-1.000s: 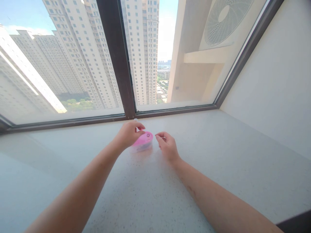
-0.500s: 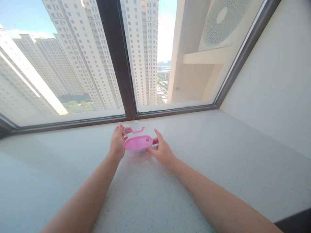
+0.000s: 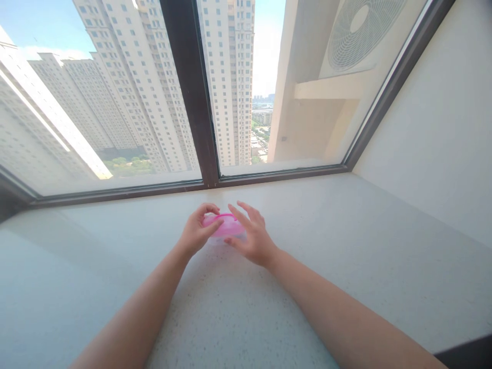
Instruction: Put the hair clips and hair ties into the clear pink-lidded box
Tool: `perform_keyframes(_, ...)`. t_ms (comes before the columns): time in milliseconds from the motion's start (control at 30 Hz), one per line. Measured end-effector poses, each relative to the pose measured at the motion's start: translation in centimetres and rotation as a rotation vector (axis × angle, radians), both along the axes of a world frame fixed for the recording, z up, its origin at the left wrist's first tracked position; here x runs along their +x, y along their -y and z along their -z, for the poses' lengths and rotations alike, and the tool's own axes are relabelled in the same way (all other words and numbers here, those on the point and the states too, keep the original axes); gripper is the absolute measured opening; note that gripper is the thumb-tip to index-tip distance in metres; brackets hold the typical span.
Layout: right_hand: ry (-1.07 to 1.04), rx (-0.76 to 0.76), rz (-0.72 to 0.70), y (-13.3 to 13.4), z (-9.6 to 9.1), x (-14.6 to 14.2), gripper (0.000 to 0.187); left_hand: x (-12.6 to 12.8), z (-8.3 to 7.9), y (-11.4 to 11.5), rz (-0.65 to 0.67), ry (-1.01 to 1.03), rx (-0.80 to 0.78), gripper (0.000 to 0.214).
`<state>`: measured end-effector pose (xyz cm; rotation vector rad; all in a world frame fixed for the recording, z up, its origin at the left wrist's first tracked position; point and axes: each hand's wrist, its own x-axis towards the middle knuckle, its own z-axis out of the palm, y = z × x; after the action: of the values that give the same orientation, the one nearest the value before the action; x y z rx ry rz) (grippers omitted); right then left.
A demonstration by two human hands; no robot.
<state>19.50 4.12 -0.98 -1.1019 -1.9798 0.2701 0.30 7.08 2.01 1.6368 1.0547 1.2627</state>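
Observation:
A small oval plastic box point(image 3: 219, 240) with a clear body stands on the pale speckled sill. Its pink tray point(image 3: 221, 231) shows at the top, under the clear lid with a pink handle point(image 3: 226, 215). My left hand point(image 3: 198, 229) curls around the box's left end, thumb in front and fingers behind, gripping the lid. At the right end is my right hand point(image 3: 254, 236), its fingers spread over the lid and its thumb near the front wall. The hands hide both ends of the box, and its contents are too blurred to tell.
The pale sill point(image 3: 246, 312) spreads around the box. A dark window frame point(image 3: 209, 177) stands just behind it, with tall buildings outside the glass. A white wall point(image 3: 434, 133) bounds the right side. A dark edge point(image 3: 469, 353) shows at the lower right.
The clear lid, raised behind the box before, now lies down over the pink tray. My left hand has come in over the lid. My right fingers have lifted and spread over the top.

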Motion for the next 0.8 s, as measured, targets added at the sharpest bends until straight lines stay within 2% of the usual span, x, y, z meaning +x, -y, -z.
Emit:
perform_keyframes(67, 0.051, 0.011, -0.027, -0.1, -0.1, -0.2, 0.052, 0.0, 0.3, 0.0, 0.018, 0.023, -0.036, 0.031)
perform_keyframes(167, 0.040, -0.021, -0.050, -0.7, 0.2, -0.3, 0.044, 0.1, 1.1, 0.0, 0.065, 0.075, -0.149, 0.039)
perform_keyframes(367, -0.116, -0.090, -0.193, -1.7, 0.6, 0.3, 0.047, 0.5, 2.0, 0.1, 0.081, 0.187, -0.243, 0.039)
perform_keyframes(800, -0.122, -0.132, -0.244, -2.1, 0.3, 0.9, 0.064, 1.0, 2.1, 0.6, 0.068, 0.215, -0.268, 0.035)
